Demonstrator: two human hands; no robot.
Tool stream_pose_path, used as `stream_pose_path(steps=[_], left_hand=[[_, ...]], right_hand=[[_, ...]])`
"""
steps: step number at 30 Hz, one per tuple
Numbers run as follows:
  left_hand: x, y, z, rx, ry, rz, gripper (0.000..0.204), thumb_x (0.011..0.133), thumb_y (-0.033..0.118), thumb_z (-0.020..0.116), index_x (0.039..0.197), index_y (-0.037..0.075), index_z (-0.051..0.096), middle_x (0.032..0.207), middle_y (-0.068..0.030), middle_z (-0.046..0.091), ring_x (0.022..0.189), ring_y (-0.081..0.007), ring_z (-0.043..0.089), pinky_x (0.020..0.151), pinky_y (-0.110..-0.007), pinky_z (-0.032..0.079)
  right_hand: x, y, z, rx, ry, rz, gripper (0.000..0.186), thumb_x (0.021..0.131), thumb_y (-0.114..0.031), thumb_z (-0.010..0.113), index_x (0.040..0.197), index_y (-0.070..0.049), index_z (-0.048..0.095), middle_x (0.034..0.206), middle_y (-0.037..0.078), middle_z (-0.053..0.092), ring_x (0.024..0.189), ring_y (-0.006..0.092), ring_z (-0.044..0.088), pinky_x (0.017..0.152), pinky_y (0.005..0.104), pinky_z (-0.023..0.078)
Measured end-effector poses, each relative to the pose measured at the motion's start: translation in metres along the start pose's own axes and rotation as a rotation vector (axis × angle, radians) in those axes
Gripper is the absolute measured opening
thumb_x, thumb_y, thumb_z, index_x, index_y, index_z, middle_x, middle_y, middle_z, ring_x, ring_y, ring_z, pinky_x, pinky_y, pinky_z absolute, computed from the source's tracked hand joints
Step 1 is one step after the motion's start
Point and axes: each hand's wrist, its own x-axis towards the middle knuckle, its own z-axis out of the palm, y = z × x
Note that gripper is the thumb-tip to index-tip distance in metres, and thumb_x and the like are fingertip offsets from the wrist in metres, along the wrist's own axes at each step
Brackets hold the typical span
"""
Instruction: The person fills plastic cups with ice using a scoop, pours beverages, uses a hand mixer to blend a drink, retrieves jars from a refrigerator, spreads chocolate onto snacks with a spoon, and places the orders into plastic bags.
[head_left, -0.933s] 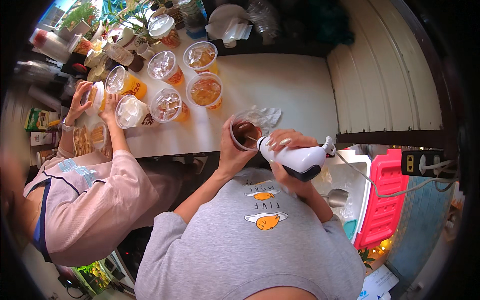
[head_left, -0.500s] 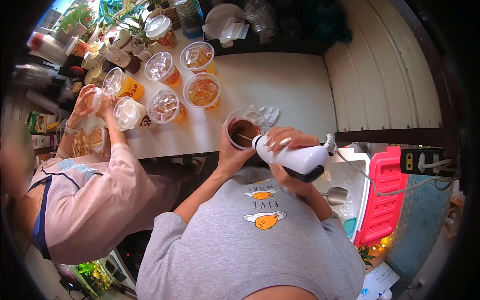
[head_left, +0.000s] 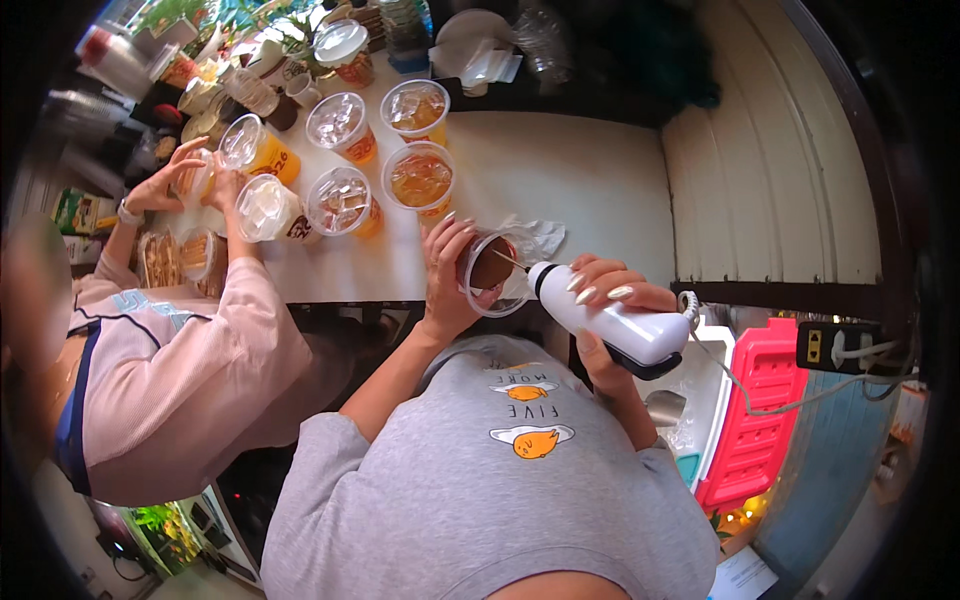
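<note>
L hand (head_left: 447,275) is gripping a clear, round plastic cup (head_left: 511,286) w/ brown liquid (head_left: 489,268), leaning nr edge of white counter (head_left: 575,165); R hand (head_left: 612,290) is gripping a white/black plastic mixer (head_left: 628,330), thin metal wand (head_left: 513,260) angling in. Holding cup firm, wand low: prob. fewer splashes.

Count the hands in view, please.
4: left hand on the brown-filled cup, right hand on the mixer, and a co-worker's outer hand and inner hand at picture left.

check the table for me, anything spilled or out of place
One thing: a crumpled white scrap, tissue or plastic, lies loose on the table just beyond the held cup, looking like litter near the standing drinks. I see no spill.
</note>
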Motion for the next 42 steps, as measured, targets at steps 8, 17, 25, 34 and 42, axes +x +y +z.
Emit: stream_pose_path(steps=[8,17,25,34,42], left_hand=[[-0.006,0.005,-0.003,0.114,0.053,-0.094,0.072,0.056,0.013,0.072,0.12,0.008,0.038,0.12,-0.0118,0.045,0.115,-0.0327,0.039,0.102,-0.053,0.021],[-0.004,0.027,-0.009,-0.076,-0.031,-0.42,0.078,0.055,0.008,0.079,0.12,0.004,0.036,0.113,-0.0128,0.046,0.108,-0.0259,0.046,0.095,-0.034,0.035],[-0.007,0.028,-0.007,-0.386,-0.129,-0.684,0.083,0.055,0.009,0.08,0.123,0.003,0.033,0.115,-0.0098,0.046,0.11,-0.0191,0.045,0.096,-0.03,0.036],[0.0,0.029,-0.006,-0.39,-0.152,-0.664,0.078,0.059,0.012,0.078,0.122,0.001,0.034,0.115,-0.0121,0.046,0.108,-0.0207,0.048,0.093,-0.031,0.039],[0.009,0.023,-0.004,-0.396,-0.228,-0.647,0.079,0.058,0.008,0.078,0.123,0.001,0.033,0.117,-0.0109,0.044,0.111,-0.0202,0.045,0.094,-0.031,0.038]], right_hand=[[-0.003,-0.005,0.007,0.014,-0.089,0.091,0.041,0.074,-0.004,0.062,0.106,-0.01,0.037,0.087,0.009,0.052,0.084,0.0239,0.052,0.082,0.0466,0.039],[-0.008,0.002,0.003,0.056,-0.05,0.164,0.05,0.061,0.012,0.054,0.103,-0.007,0.036,0.089,0.012,0.052,0.086,0.0254,0.052,0.084,0.0436,0.041],[-0.001,0.001,0.004,0.002,-0.04,0.149,0.05,0.061,0.013,0.057,0.102,-0.006,0.036,0.087,0.011,0.053,0.086,0.0244,0.054,0.083,0.0404,0.043],[0.004,0.001,0.005,-0.038,-0.055,0.124,0.052,0.059,0.014,0.058,0.102,-0.007,0.036,0.087,0.011,0.053,0.086,0.025,0.054,0.084,0.0401,0.043],[0.017,-0.011,0.005,0.008,-0.045,0.086,0.051,0.061,0.006,0.063,0.104,-0.007,0.038,0.088,0.012,0.055,0.087,0.0251,0.055,0.083,0.0422,0.043]])
